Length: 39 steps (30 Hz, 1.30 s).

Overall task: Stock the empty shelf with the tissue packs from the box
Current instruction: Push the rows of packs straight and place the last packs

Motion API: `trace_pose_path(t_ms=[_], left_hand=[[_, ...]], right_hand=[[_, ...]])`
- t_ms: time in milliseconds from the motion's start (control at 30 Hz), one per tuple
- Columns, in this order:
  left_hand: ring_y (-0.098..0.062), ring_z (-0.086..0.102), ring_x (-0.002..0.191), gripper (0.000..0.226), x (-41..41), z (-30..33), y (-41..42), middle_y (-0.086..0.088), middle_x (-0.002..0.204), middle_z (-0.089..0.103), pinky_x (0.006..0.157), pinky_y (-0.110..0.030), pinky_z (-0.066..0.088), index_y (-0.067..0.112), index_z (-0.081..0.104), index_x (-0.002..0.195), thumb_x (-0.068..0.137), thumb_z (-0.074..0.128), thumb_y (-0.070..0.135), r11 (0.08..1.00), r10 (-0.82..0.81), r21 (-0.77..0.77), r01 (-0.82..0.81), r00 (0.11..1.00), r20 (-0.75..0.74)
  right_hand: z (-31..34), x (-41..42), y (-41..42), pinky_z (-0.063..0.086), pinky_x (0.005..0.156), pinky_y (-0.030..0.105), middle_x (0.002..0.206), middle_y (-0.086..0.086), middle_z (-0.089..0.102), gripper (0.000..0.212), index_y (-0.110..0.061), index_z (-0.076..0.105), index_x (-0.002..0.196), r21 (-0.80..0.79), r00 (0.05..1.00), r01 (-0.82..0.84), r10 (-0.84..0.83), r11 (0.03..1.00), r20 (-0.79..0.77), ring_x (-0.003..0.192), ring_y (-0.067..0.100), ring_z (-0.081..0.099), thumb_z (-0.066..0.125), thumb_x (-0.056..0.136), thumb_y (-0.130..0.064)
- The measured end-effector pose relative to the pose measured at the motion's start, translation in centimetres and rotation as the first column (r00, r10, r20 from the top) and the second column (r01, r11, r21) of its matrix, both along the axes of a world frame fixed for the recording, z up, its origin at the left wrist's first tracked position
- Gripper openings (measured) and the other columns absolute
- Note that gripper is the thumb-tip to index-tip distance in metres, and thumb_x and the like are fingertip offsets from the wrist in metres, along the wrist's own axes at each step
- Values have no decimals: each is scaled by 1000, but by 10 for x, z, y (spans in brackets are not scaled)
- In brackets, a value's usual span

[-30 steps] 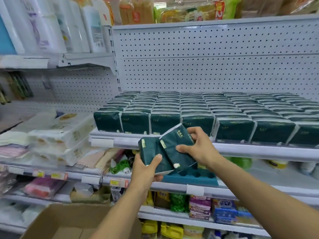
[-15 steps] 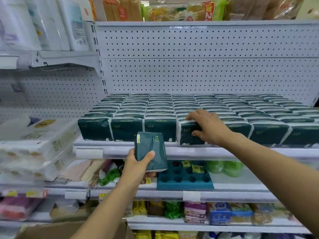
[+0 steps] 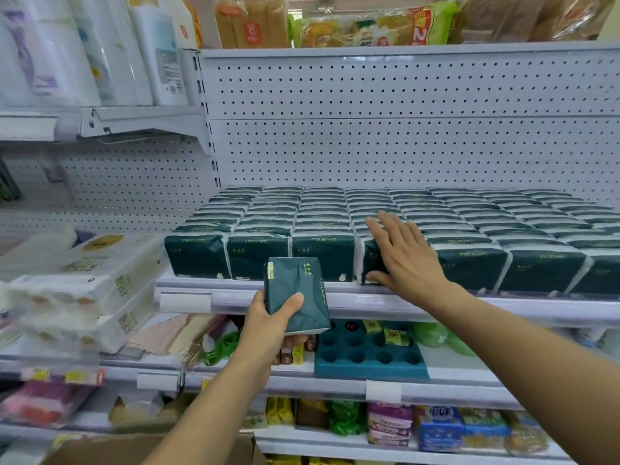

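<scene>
Right hand (image 3: 404,256) has opened since half a second ago: fingers splayed, palm flat on the front pack (image 3: 372,263) of the fourth row, pressing it back. Left hand (image 3: 268,327) grips one tissue pack (image 3: 295,293) at 7 o'clock of the right, below the shelf (image 3: 352,298) lip. Rows look full. Risk: pushing too hard may buckle the soft packs or tip neighbours off the edge; no obvious gap for the held pack.

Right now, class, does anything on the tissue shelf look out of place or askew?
Nothing stands out. The tissue packs stand in even rows; the right hand lies flat on one front pack, and the left hand holds a spare pack.
</scene>
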<state>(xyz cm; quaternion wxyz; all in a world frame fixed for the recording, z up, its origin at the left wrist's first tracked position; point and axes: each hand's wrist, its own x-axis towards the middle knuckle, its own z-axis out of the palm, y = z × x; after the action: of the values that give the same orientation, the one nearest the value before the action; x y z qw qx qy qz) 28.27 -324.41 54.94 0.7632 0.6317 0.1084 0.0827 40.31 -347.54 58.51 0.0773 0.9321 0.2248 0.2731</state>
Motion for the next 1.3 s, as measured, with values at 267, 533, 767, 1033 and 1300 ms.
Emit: trace_pose_path(t_ms=[267,533,767,1033,1300], left_hand=[[-23,70,95,28,-4,1,0,-2,107,71,71,-40,61,24,58,113,88,71,24,999,11,-45,-13,999,-35],[-25,71,97,27,-11,10,-12,-4,109,73,70,-41,58,20,59,121,95,60,18,980,-71,-187,62,997,-42],[-27,64,114,39,-9,30,-21,-9,122,69,93,-47,52,18,53,133,94,55,13,888,-233,-384,253,968,98],[-13,51,117,37,19,59,40,5,123,51,98,-33,41,30,41,127,96,59,20,848,161,445,-288,939,303],[-9,14,148,80,47,53,51,9,156,29,122,-43,-7,33,20,152,88,66,45,128,-241,938,-321,908,343]], right_hand=[[-10,-2,-7,1,119,51,160,11,14,83,-15,4,155,16,991,-39,41,999,-126,148,30,11,34,84,-45],[12,-23,3,7,120,50,149,11,34,76,-11,21,151,257,972,-193,220,947,-80,140,30,27,27,83,-44],[35,-68,60,52,88,37,110,-5,65,78,-25,38,140,810,730,13,548,586,-408,98,11,62,67,77,-61],[55,-36,60,51,71,42,94,-2,62,31,-29,49,99,608,855,-149,410,780,-317,85,25,60,73,83,-40],[53,-20,82,44,91,36,132,-2,54,55,-24,49,135,263,904,-174,260,949,-339,118,23,52,68,87,-43]])
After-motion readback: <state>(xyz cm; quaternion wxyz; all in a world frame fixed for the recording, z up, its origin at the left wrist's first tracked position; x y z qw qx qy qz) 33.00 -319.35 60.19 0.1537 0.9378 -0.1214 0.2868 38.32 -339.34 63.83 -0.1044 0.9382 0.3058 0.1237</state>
